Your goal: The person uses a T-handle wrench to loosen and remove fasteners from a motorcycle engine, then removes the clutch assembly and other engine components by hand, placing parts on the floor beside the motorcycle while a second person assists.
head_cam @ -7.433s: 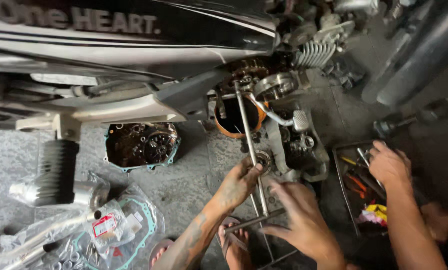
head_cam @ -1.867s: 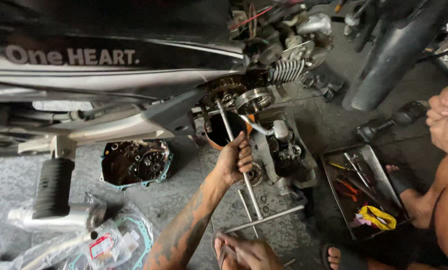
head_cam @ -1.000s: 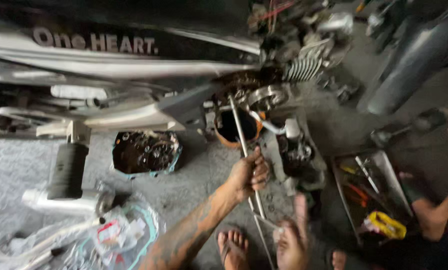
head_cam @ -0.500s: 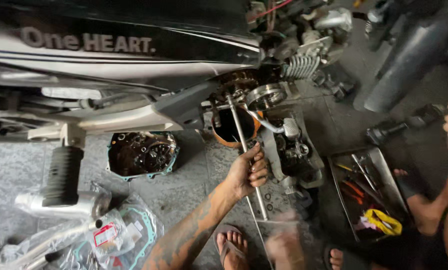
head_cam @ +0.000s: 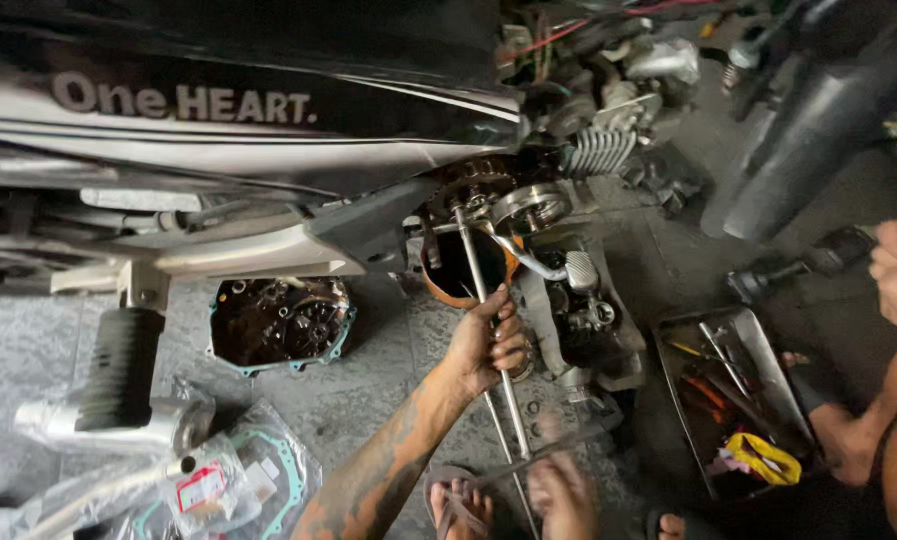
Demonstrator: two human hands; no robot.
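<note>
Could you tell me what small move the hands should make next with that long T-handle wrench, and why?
Probably keep the left hand steadying the T-handle wrench shaft while the right hand, blurred at the crossbar, gives another small turn. The wrench tip sits at the exposed clutch assembly on the motorcycle engine, above the orange drain pan, so the shaft should stay straight on its fastener.

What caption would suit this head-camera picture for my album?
Left hand grips a long T-wrench set into a motorcycle engine, right hand blurred at its crossbar, tool tray beside.

Bare floor between engine cover and hand passable
</note>
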